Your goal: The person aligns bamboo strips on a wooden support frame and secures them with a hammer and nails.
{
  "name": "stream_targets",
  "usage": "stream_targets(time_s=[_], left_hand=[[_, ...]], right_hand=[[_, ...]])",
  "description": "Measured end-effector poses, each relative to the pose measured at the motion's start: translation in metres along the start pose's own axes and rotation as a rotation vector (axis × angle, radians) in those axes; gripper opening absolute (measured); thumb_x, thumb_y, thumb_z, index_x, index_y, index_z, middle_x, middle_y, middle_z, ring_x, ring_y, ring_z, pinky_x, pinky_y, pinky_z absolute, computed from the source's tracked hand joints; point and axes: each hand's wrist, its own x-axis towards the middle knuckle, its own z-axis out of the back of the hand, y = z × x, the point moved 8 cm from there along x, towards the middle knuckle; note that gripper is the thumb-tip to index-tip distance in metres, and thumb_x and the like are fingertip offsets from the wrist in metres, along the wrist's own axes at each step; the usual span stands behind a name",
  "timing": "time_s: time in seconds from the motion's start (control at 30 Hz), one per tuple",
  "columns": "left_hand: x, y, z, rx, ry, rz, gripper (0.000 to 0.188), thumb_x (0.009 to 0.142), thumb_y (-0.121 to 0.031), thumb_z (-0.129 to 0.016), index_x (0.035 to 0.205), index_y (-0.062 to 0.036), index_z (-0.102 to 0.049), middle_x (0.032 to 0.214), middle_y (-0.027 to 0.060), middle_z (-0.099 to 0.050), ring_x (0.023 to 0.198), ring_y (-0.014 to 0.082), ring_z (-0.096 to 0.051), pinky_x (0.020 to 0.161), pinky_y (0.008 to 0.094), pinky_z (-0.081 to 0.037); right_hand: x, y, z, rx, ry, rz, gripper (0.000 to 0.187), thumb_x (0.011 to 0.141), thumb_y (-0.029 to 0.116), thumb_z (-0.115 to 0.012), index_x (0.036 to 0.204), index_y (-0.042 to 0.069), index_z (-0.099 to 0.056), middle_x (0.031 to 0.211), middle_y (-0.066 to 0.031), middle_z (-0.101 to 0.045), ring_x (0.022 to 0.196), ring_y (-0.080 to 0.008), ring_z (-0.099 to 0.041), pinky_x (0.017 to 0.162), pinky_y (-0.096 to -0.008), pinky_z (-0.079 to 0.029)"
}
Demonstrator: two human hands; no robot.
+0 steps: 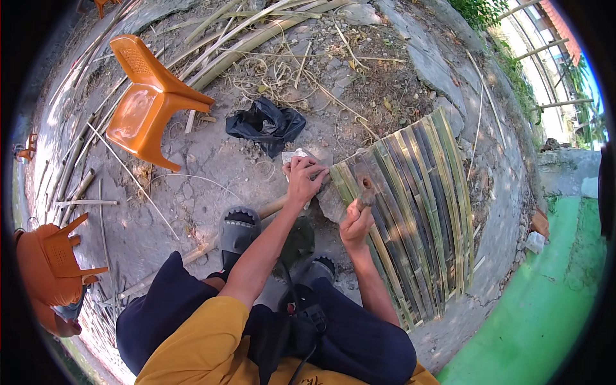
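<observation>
My left hand (304, 178) reaches to the near-left corner of a panel of split bamboo slats (417, 205). Its fingers are pinched together at the end of a slat, and what they hold is too small to make out. A crumpled whitish wrapper (295, 154) lies just beyond these fingers. In a fist, my right hand (356, 226) grips a short brown stick-like tool (366, 192). The tool's rounded end, with a dark hollow, points up above the slats. A grey stone (331, 204) sits under the panel's corner, between my hands.
A black plastic bag (266, 125) lies ahead of my left hand. An orange plastic chair (144, 102) stands at the left. Bamboo poles (256, 45) and loose strips cover the far ground. Another person (48, 276) is at the left edge. A pole (199, 251) lies by my boots.
</observation>
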Motion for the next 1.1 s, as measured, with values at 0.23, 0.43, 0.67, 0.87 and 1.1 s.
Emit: stream_targets(time_s=[0.23,0.43,0.67,0.87,1.1], left_hand=[[-0.005,0.011,0.004,0.039,0.031,0.013,0.013,0.079,-0.027,-0.085,0.090,-0.0190,-0.084,0.100,-0.0045,-0.069,0.107,0.0199,-0.055,0.096,0.0421,-0.030],[-0.003,0.001,0.000,0.007,0.014,-0.001,0.012,0.081,-0.029,-0.084,0.089,-0.0198,-0.083,0.099,-0.0052,-0.069,0.105,0.0203,-0.055,0.096,0.0432,-0.031],[-0.003,0.004,0.000,0.037,0.063,0.021,0.015,0.081,-0.028,-0.083,0.094,-0.0206,-0.084,0.101,-0.0031,-0.068,0.109,0.0205,-0.055,0.098,0.0435,-0.030],[-0.009,0.004,0.002,0.036,0.119,0.008,0.022,0.083,-0.025,-0.082,0.104,-0.0234,-0.081,0.110,-0.0004,-0.066,0.115,0.0232,-0.053,0.100,0.0442,-0.031],[-0.042,0.031,0.040,0.341,-0.013,0.158,0.055,0.092,-0.030,-0.071,0.138,-0.0089,-0.050,0.149,0.0185,-0.043,0.137,0.0391,-0.041,0.113,0.0547,-0.028]], right_hand=[[-0.021,-0.022,-0.022,-0.110,0.153,-0.292,0.020,0.109,0.015,-0.048,0.112,-0.004,-0.048,0.078,-0.0322,-0.061,0.079,-0.0559,-0.062,0.061,-0.0569,-0.044],[-0.051,-0.042,-0.009,-0.024,0.125,-0.295,0.019,0.109,0.015,-0.047,0.108,-0.003,-0.051,0.076,-0.0304,-0.060,0.076,-0.0553,-0.061,0.060,-0.0557,-0.044],[-0.089,-0.056,-0.016,0.515,0.330,-0.861,0.033,0.113,0.033,-0.043,0.106,0.002,-0.053,0.067,-0.0123,-0.052,0.048,-0.0250,-0.051,0.046,-0.0413,-0.040],[-0.096,-0.075,0.014,0.713,0.401,-1.128,0.039,0.112,0.042,-0.043,0.108,0.006,-0.056,0.065,-0.0033,-0.048,0.048,-0.0171,-0.050,0.047,-0.0348,-0.044],[0.025,-0.067,0.053,-0.469,1.009,0.366,0.026,0.101,0.038,-0.061,0.112,0.015,-0.057,0.092,-0.0067,-0.066,0.078,-0.0343,-0.071,0.066,-0.0469,-0.056]])
